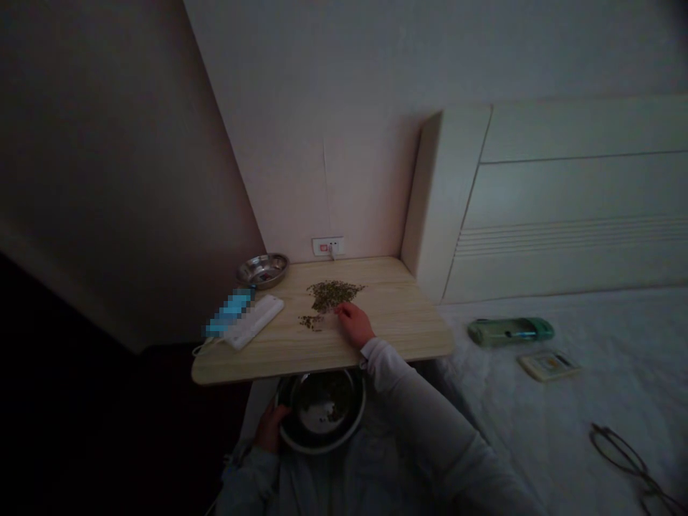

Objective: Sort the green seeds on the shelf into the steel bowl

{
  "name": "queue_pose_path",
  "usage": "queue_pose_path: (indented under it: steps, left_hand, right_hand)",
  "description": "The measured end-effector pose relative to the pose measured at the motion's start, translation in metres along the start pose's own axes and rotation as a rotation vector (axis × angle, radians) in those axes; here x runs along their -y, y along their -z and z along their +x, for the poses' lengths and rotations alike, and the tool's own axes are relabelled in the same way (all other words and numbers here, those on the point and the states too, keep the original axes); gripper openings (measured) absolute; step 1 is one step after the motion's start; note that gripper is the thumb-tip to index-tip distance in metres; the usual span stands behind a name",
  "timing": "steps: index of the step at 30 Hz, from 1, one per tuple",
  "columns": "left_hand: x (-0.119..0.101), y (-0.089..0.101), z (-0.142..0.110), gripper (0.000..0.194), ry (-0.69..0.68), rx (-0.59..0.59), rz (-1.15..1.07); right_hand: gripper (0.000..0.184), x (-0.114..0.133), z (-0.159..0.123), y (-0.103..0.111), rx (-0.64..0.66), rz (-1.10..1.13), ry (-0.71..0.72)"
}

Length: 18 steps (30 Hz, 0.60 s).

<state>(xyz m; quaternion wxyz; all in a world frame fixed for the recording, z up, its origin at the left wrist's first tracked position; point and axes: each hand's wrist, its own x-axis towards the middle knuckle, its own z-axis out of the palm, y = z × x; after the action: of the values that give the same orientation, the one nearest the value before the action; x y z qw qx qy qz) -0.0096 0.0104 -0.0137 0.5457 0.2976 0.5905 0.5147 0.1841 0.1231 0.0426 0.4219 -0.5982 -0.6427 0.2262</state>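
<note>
A pile of small dark-green bits (334,294), perhaps beans or seeds, lies spread on the wooden tabletop (398,308). My right hand (355,324) rests at the pile's near side, its fingers drawn together; what they hold, if anything, is too small to make out. A smaller scatter of the bits (308,322) lies to the left of these fingertips. Below the table's front edge, my left hand (270,428) grips the left rim of a round metal bowl (322,450) over my lap. More dark bits show inside this bowl, around its shiny bottom.
At the table's back left stands a small steel bowl (263,271). A phone with a blurred screen (230,312) and a white power strip (254,322) lie before it. A wall socket (327,246) is behind. On the bed are a green bottle (510,331), a small box (549,365) and glasses (618,450).
</note>
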Motion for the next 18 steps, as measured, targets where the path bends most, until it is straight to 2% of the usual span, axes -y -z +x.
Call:
queue_pose_path:
  steps: [3, 10, 18]
  left_hand:
    - [0.002, 0.002, 0.002, 0.007, -0.025, -0.017, 0.01]
    - [0.004, 0.003, 0.002, 0.018, -0.002, 0.006, -0.063]
    - [0.002, 0.003, 0.0, 0.014, -0.023, 0.007, 0.023]
  right_hand:
    - [0.019, 0.0, -0.001, 0.001, 0.0, 0.0, -0.006]
    - [0.02, 0.001, -0.003, 0.001, 0.033, -0.014, -0.008]
    - [0.019, 0.003, -0.011, 0.005, 0.102, 0.012, 0.002]
